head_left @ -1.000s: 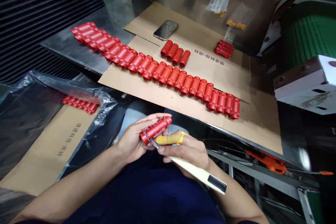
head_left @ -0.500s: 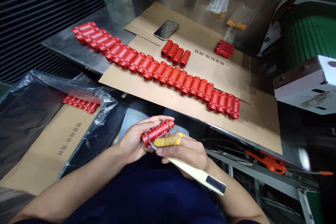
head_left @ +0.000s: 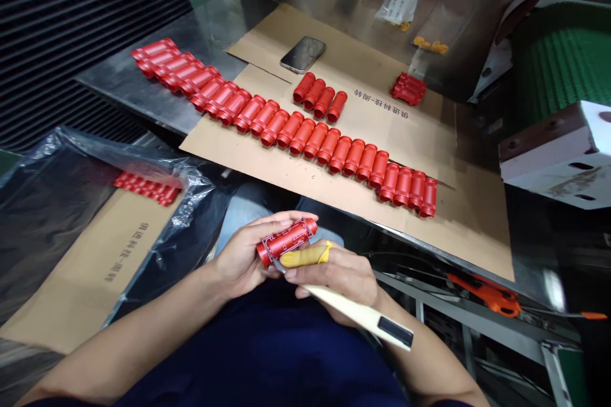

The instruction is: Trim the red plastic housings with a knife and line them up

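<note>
Left hand (head_left: 243, 257) cradles a single red tube (head_left: 287, 241), fingers wrapped behind it and thumb along the upper side; grip firm-looking, far fingers partly hidden. Tube is above the person's lap, short of the table edge, lying aslant with its far end raised toward the right; fine pale and dark lines mark its near face. Right hand (head_left: 338, 273) pinches a cream-handled tool (head_left: 356, 310) between thumb and forefinger, the latter wearing a yellow finger cover (head_left: 305, 257); other fingers curl beneath. Tool's metal tip sits at the tube's lower-left end; whether it touches cannot be told. Compared with one second ago: tube lies a little flatter and has shifted slightly rightward, its lined face turned a touch; covered fingertip is a bit farther left. Against half a second ago, little change, the handle's rear end just slightly higher. On the cardboard (head_left: 458, 229) and the metal table (head_left: 222, 25), the long row of red tubes (head_left: 316, 138) is unchanged, as are the group of four tubes (head_left: 324, 102), the phone (head_left: 303, 54) behind it, and the red pieces (head_left: 408, 89) farther right.
</note>
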`<state>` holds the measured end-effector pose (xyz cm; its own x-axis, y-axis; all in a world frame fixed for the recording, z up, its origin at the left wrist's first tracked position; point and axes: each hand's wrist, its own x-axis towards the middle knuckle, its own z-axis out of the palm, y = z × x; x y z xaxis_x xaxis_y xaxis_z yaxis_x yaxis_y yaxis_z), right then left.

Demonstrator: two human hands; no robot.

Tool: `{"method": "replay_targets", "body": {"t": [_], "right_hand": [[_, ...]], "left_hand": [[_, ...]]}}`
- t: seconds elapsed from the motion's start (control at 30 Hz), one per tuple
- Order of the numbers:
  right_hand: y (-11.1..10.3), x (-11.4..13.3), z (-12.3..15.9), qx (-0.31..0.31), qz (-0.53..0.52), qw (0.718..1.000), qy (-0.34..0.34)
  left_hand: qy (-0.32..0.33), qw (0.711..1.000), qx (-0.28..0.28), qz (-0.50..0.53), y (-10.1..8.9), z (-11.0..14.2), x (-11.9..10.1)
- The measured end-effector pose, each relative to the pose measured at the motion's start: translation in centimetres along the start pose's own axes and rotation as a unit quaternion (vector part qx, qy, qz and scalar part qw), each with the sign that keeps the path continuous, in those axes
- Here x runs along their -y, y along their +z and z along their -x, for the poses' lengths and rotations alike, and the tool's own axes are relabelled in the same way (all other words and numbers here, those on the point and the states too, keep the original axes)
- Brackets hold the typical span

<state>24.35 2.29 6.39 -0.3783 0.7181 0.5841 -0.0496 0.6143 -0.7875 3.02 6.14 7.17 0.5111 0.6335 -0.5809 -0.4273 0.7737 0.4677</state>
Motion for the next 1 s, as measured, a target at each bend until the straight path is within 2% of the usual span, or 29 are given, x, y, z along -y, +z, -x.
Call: {"method": "replay_targets", "body": {"t": [0.33,0.47,0.57,0.7,0.77,0.83,0.9,0.93,1.0], "right_hand": [[-0.6,0.9,-0.6,0.016,0.03,0.999,0.023],[-1.6,1.6,-1.6,0.117,0.118,0.986,-0.006],[-2.1,2.5,-2.6,0.187,0.175,0.966,0.007],[-1.9,3.0,-2.5,0.197,0.035,0.98,-0.01],[-1.4,2.8,-1.7,0.14,-0.006,0.99,-0.003],[-0.9,2.4,-0.8,0.031,0.02,0.998,0.049],[-0.4,2.0,0.0,-0.079,0.077,0.99,0.088],[-0.2,1.9,0.2,-0.11,0.106,0.984,0.089],[0.1,1.5,0.3,-0.129,0.151,0.978,0.062]], "left_hand": [[-0.004,1.0,-0.008,-0.004,0.1,0.1,0.2],[0.004,1.0,-0.015,-0.003,0.0,-0.2,0.4],[0.019,1.0,-0.02,0.0,0.1,-0.5,0.5],[0.049,0.998,0.029,0.013,0.2,-0.4,0.3],[0.098,0.995,0.021,0.001,0.3,-0.2,0.2],[0.171,0.985,-0.024,-0.023,0.4,0.0,0.2],[0.253,0.964,-0.067,-0.049,0.3,0.3,0.3],[0.29,0.951,-0.082,-0.065,0.3,0.4,0.4],[0.347,0.927,-0.1,-0.099,0.2,0.7,0.7]]}}
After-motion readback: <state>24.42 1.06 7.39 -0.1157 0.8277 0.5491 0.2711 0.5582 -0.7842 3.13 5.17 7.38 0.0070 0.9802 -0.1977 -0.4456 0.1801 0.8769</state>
